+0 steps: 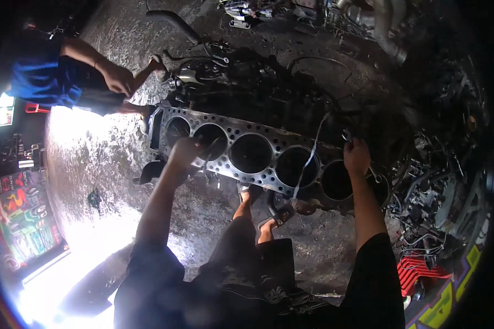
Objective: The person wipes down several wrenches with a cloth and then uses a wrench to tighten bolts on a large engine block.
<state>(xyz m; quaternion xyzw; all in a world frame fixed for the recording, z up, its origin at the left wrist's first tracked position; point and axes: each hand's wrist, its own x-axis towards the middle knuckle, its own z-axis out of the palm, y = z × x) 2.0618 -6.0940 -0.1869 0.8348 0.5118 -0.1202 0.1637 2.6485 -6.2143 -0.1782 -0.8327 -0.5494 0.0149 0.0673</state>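
An engine block [225, 163] lies in front of me, its flat metal deck pierced by a row of large round bores and many small holes. My left hand [185, 152] is closed over the deck beside the second bore from the left. Something dark and thin shows at its fingers, too unclear to name. At the right part of the block, my right hand [357, 157] is closed, with a small shiny metal piece at its fingertips that looks like a wrench end [346, 135]. A pale strap [312, 156] hangs across the deck between my hands.
At the left, a person in blue [44, 74] stands close to the block's end, a hand [118, 78] near it. A dark hose [173, 23] lies beyond. Engine parts [384, 24] crowd the far right; tangled metal parts and red slats [422, 271] lie nearer.
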